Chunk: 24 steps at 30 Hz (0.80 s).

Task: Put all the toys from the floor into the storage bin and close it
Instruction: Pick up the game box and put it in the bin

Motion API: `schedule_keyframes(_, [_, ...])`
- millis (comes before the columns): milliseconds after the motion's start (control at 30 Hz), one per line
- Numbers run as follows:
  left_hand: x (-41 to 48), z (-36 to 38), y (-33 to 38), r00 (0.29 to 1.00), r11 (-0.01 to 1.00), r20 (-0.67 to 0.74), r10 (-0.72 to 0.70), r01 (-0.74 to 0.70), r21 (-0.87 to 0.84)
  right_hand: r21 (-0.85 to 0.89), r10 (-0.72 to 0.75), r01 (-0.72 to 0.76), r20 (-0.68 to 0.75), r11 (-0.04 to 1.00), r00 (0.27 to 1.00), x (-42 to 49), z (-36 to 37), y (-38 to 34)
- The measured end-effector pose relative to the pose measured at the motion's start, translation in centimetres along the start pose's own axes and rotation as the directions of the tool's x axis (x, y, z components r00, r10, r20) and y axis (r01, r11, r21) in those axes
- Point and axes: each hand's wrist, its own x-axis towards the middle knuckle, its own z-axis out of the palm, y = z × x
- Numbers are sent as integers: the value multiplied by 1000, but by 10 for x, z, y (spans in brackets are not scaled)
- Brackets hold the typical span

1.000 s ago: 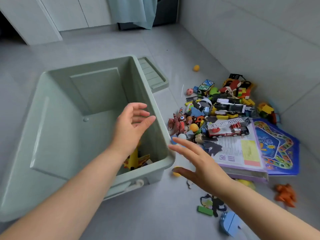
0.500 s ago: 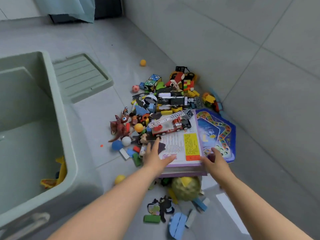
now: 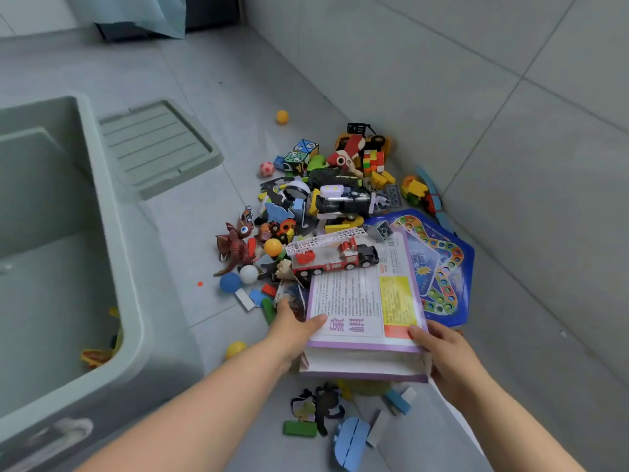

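Note:
A purple-edged game box lies on the toy pile, its near end raised off the floor. My left hand grips its near left corner, thumb on the lid. My right hand grips the near right corner the same way. A red and white fire truck rests on the box's far end. The pale green storage bin stands open at the left with a yellow toy inside. Its lid lies flat on the floor behind it.
Many toys lie heaped by the wall: a red dinosaur, balls, bricks, a black vehicle, a blue game board. Loose foam pieces and a green block lie in front of the box. An orange ball sits apart.
Both hands left the bin, reached to the game box and took hold of its near corners. The near end of the box has lifted. My view swung right toward the pile.

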Motion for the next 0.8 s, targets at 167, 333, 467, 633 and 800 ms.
schedule_keyframes(167, [-33, 6, 3, 974, 993, 201, -109, 100, 55, 38, -50, 51, -24, 998, 998, -59, -12, -10])
schedule_keyframes(333, [-77, 16, 16, 902, 995, 421, -98, 79, 63, -47, -169, 164, -161, 985, 972, -128, -42, -23])
schedule_keyframes(467, [-134, -12, 51, 876, 996, 473, 88, -79, -39, -247, -235, 201, -117, 948, 965, -114, -112, -11])
schedule_keyframes(633, [-201, -138, 90, 882, 914, 256, 396, -351, -204, -180, -429, 447, 132, 876, 894, -107, -56, -66])
schedule_keyframes(800, [-242, -290, 66, 908, 876, -91, 409, -419, -241, -36, -442, 568, 588, 822, 677, -229, 202, -125])
